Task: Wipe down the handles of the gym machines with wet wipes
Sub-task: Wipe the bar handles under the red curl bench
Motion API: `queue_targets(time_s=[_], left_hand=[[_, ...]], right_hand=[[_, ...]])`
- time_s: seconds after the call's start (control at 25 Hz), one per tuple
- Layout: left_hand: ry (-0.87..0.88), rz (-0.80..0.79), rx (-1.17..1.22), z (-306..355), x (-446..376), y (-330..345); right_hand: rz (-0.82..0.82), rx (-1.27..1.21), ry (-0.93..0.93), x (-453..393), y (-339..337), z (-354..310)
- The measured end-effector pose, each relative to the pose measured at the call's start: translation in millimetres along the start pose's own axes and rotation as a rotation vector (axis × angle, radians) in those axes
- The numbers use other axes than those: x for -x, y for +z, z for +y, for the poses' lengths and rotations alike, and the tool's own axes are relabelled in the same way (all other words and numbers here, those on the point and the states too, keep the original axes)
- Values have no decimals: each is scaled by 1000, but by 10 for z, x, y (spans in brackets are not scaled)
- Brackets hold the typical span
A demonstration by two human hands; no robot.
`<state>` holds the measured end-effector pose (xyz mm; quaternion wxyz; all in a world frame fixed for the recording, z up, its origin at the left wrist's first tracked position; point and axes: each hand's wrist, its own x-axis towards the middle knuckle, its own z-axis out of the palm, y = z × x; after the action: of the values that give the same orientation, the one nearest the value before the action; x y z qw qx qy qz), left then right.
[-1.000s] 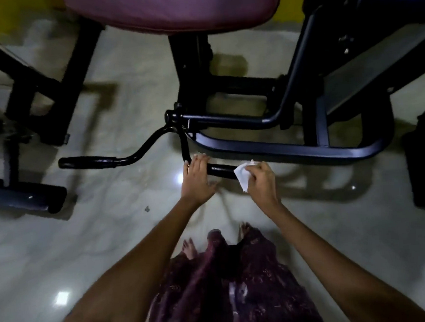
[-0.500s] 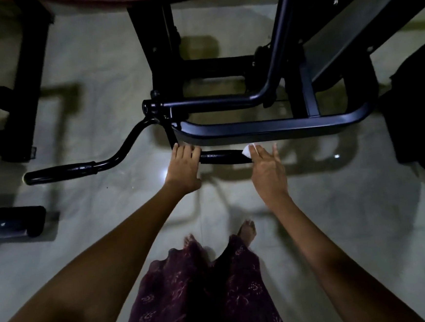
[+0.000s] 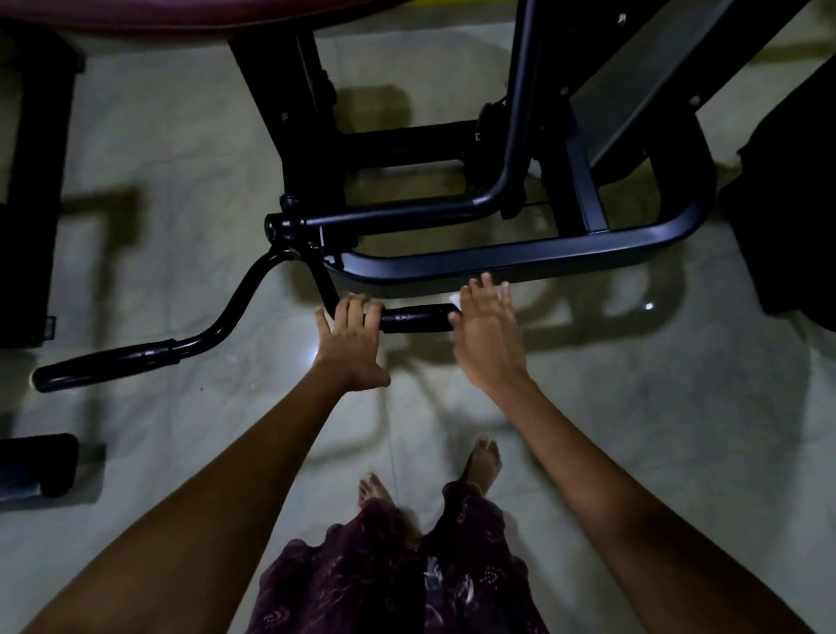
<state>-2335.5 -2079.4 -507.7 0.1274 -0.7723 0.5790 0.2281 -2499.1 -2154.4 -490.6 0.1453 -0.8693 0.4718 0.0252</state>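
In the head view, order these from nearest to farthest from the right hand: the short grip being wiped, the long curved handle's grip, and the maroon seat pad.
1. Short grip: touching the right hand, just to its left.
2. Maroon seat pad: at the top edge, beyond the frame and to the left.
3. Long curved handle's grip: far left, past the left hand.

The last two are fairly close to call.

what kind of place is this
Most likely a gym or home workout room: a black steel machine frame, a maroon padded seat above it, and a foam-gripped handle over a pale polished floor.
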Motion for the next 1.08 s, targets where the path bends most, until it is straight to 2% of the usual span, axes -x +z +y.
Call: queue_targets(time_s=[0.12,0.28,0.48,0.64,0.8,0.96,1.08], left_hand=[[-7,-59,10,9,9,-53],[6,-84,29,2,-5,-62],[46,-22,126,-53,-18,3],[89,34,229,-98,-41,43],[173,120,327,-193,16,145],[159,142,349,-247,110,230],[106,87,331,-205,134,177]], right_hand=[[-73,-12,-78,309,58,46],[-69,-72,55,170,61,-21],[-96,-7,-135,367,143,36],[-79,-73,13,183,97,-13],[-122,44,-191,290,162,-82],[-115,25,-39,244,100,8],[-124,53,-123,130,90,-256]])
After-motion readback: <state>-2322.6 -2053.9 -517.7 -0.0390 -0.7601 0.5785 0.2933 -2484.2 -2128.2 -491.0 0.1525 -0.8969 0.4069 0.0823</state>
